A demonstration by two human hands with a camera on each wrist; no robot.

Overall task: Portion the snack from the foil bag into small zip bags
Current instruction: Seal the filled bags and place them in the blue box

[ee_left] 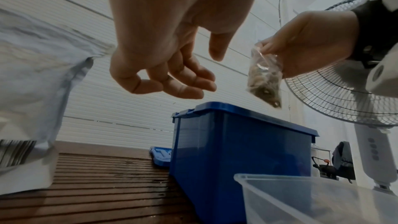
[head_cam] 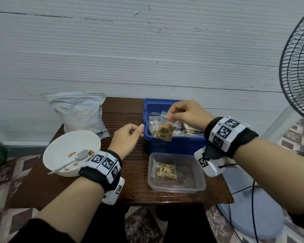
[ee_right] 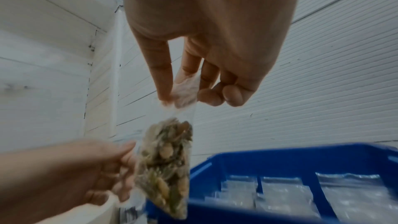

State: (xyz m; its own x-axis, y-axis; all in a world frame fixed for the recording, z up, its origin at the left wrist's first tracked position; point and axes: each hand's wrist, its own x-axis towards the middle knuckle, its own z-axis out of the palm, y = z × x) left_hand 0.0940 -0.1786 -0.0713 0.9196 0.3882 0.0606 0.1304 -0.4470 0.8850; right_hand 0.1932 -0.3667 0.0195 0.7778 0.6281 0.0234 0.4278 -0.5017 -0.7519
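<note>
Above blue bin (head_cam: pixel 174 144), filled zip bag (head_cam: pixel 164 131) pinched by right hand (head_cam: pixel 188 114), left hand (head_cam: pixel 125 137) loose, empty

A room in a home: low wooden table (head_cam: pixel 130 181) against a white ribbed panel wall (head_cam: pixel 147 58), patterned floor tiles (head_cam: pixel 16 172), a standing fan (head_cam: pixel 298 71) alongside, and a household bowl (head_cam: pixel 63 146) with a spoon (head_cam: pixel 77 157).

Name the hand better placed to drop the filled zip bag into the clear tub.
Right. The right hand already pinches the filled zip bag by its top, hanging over the blue bin, just behind the clear tub. The left hand holds nothing, fingers loosely curled.
</note>
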